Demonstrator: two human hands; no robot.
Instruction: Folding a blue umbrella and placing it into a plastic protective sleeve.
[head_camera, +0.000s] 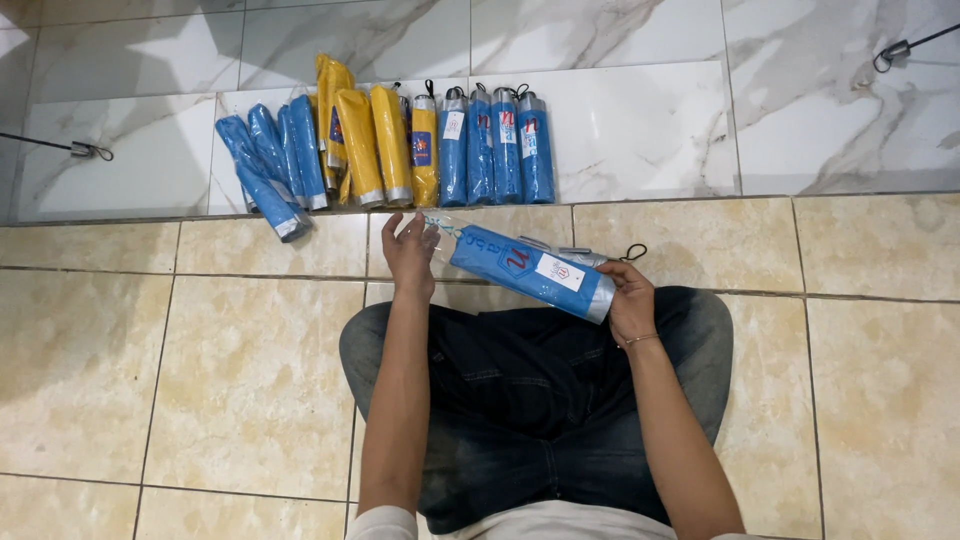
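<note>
Item one: I log a blue folded umbrella in a clear plastic sleeve, lying slantwise above my lap, its narrow end up to the left and its silver-banded end down to the right. A white tag sits on its upper face.

Item two: my left hand is at the narrow end of that umbrella, fingers spread loosely, the fingertips at the twisted tip of the sleeve. I cannot tell whether they pinch the plastic or merely touch it.

Item three: my right hand is clamped on the silver-banded end, thumb on top, fingers wrapped beneath. A thin bracelet rings that wrist. A black wrist loop pokes out just above this hand.

Item four: I sit cross-legged in dark jeans on beige floor tiles.

Item five: a row of wrapped umbrellas lies on the white marble step ahead, well apart from my hands. From left: a fanned group of blue umbrellas, tilted; a group of yellow umbrellas in the middle, touching one another; then four upright blue umbrellas side by side, tagged, with black loops at their tops.

Item six: two metal hooks rest on the marble, one far left, one far right.
</note>
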